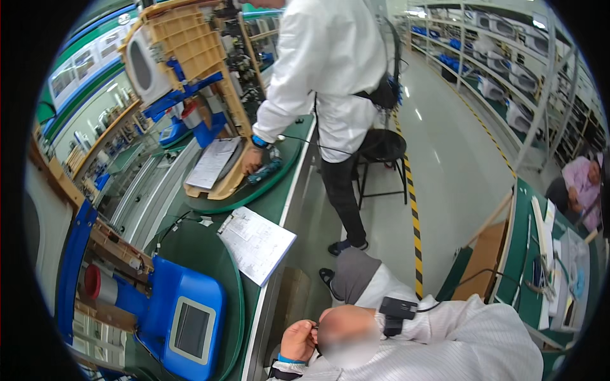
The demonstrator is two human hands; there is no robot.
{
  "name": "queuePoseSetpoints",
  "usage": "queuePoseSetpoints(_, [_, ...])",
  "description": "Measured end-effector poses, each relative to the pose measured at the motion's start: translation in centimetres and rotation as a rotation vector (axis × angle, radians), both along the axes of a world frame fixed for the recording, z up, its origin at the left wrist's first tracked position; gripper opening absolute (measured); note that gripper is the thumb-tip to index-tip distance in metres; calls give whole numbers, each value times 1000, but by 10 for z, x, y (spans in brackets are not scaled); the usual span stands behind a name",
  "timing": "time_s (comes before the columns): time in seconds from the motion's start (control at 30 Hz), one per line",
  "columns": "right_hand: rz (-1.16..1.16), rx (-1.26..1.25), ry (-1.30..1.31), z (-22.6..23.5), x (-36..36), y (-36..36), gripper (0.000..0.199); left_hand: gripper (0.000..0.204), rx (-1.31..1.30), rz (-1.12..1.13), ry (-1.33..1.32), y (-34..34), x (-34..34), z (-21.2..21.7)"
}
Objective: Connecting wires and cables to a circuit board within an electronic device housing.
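My left hand [298, 341], with a blue band at its wrist, is raised beside the workbench edge, fingers closed in a pinch. A small dark bit shows at its fingertips, too small to name. Close beside it, my right hand [343, 324] is mostly smeared by a blur, so its fingers cannot be made out. A black box-shaped device [398, 315] with a cable sits on my right wrist. On the bench to the left are printed sheets [257, 244] and a blue machine housing [190, 286] with a grey-framed screen, standing on a round green turntable [232, 298].
Ahead, a co-worker in a white coat [330, 70] reaches to a teal power tool [270, 166] on another turntable. Behind that person stands a black stool [383, 146]. Yellow-black floor tape [416, 235] runs along the aisle. At right are a green table [518, 241], shelves [495, 57] and a seated person.
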State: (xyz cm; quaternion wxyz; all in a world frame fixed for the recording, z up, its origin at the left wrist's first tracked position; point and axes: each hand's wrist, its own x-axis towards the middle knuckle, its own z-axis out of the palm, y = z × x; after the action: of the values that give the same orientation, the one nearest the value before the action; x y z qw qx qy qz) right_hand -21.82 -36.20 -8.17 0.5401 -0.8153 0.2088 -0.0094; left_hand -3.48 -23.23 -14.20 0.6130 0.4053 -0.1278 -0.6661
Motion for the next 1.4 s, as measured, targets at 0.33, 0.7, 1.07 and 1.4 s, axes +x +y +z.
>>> queuePoseSetpoints(0.33, [-355,-546,907,134,-170,-102,27,20,177,52,2,-30,30,-68])
queuePoseSetpoints(0.7, [-841,-571,1391,226,-306,10,31,28,189,-242,-363,-42,41,-150])
queuePoseSetpoints(1.07, [-180,-423,1044,-16,-163,-35,40,23,214,-18,-192,8,46,-141])
queuePoseSetpoints(1.4, [315,-626,1321,-315,-321,-82,27,19,254,273,-190,60,58,-188])
